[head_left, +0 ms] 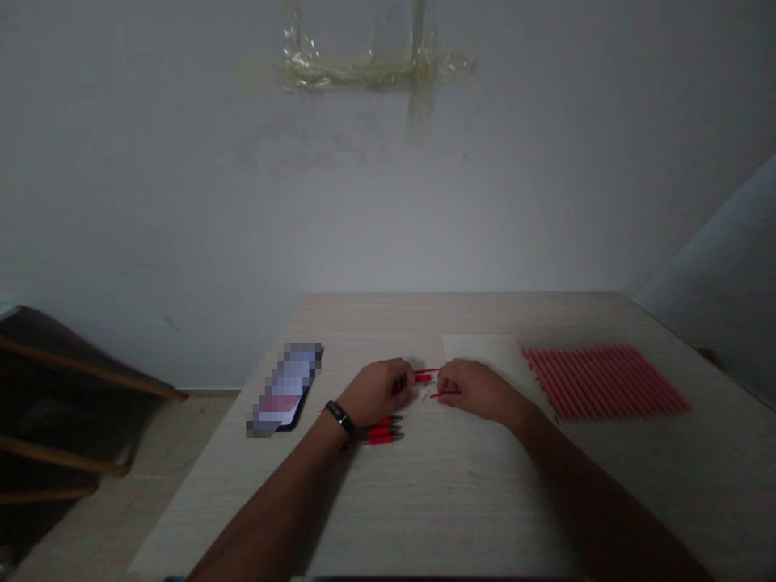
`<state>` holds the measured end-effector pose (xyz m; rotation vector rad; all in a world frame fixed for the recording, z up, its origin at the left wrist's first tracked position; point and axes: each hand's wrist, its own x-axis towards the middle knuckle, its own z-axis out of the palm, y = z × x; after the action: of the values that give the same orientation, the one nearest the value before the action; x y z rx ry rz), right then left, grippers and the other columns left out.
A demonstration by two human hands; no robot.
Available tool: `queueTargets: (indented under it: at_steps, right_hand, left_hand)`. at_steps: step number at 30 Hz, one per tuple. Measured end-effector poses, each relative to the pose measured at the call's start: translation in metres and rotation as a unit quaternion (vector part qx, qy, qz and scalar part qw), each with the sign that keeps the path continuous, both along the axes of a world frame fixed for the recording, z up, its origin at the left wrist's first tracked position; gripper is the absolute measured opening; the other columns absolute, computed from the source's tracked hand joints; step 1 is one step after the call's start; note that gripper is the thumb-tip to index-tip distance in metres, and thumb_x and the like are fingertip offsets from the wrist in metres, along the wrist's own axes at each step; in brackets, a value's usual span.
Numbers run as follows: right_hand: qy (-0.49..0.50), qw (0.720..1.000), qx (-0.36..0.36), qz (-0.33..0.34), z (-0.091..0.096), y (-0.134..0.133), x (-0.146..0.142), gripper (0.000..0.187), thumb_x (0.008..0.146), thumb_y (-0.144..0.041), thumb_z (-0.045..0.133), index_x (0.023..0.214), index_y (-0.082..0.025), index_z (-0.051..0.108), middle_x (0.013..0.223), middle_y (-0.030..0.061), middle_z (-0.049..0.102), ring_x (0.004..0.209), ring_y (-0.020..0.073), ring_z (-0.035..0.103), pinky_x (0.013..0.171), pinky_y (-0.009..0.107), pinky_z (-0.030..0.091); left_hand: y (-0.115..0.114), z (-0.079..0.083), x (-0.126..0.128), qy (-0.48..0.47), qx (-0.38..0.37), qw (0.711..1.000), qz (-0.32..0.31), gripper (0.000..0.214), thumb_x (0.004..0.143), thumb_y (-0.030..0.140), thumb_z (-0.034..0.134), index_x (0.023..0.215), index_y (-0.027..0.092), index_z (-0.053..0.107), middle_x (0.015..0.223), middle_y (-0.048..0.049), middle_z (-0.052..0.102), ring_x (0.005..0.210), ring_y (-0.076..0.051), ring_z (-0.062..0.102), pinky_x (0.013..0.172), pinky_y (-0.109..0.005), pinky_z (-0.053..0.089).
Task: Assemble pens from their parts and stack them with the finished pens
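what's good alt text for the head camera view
Two hands over a wooden table: the left hand holds a red tube, the right hand a thin red stick. Red pens lie below the left hand, with many red sticks in a row at right and a phone at left.

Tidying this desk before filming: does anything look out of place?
Yes, on the wall above the table: yellowed, wrinkled clear tape forms a rough cross, with dingy marks beneath it. It looks like old residue. The red rods on the table lie in a tidy row.
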<state>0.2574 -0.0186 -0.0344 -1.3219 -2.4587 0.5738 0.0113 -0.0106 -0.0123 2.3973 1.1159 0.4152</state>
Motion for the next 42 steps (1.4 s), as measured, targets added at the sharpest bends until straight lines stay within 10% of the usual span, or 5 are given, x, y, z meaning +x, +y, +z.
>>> queueTargets:
  at_steps: [31, 42]
  right_hand:
    - [-0.017, 1.000, -0.017, -0.019, 0.006, 0.001, 0.002, 0.007, 0.080, -0.023, 0.074, 0.086, -0.020, 0.070, 0.082, 0.0014, 0.067, 0.075, 0.0157, 0.057, 0.065, 0.025, 0.034]
    - [0.116, 0.988, 0.103, 0.008, 0.012, -0.003, -0.013, 0.007, 0.092, -0.025, 0.067, 0.094, -0.019, 0.066, 0.087, 0.0026, 0.065, 0.085, 0.0173, 0.058, 0.078, 0.028, 0.043]
  left_hand:
    - [-0.006, -0.007, 0.016, 0.139, 0.053, 0.987, 0.056, 0.018, 0.090, 0.034, 0.058, 0.094, 0.022, 0.070, 0.096, -0.0073, 0.071, 0.085, -0.022, 0.067, 0.071, -0.029, 0.045]
    - [-0.008, -0.007, 0.016, 0.051, 0.069, 0.996, 0.021, 0.021, 0.094, 0.031, 0.052, 0.088, 0.019, 0.068, 0.086, -0.0057, 0.066, 0.074, -0.017, 0.061, 0.068, -0.026, 0.041]
